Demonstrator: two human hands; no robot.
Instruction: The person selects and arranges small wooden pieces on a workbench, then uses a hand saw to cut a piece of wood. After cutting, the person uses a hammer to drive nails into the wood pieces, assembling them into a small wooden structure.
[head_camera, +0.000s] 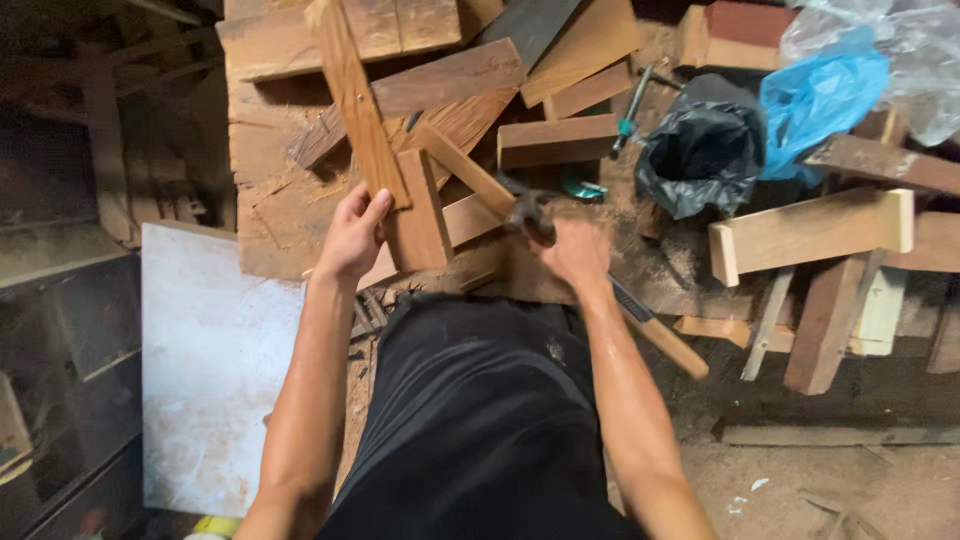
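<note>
My left hand (352, 236) grips the side of a joined wooden piece (415, 205), a short brown block nailed to a long slat (350, 90) that runs up and away. My right hand (578, 250) is closed around a hammer just below its dark metal head (530, 215); the wooden handle (660, 335) sticks out behind my wrist toward the lower right. The hammer head sits close to the right of the block, over a diagonal slat (465, 170). Both rest on a rough wooden workbench (270, 180) strewn with sawdust.
Offcut planks pile across the bench top and right side, including a pale beam (810, 232). A black bag (700, 145), a blue bag (820, 95) and clear plastic lie at upper right. A white board (210, 370) leans at left. A green-handled tool (628, 115) lies among the planks.
</note>
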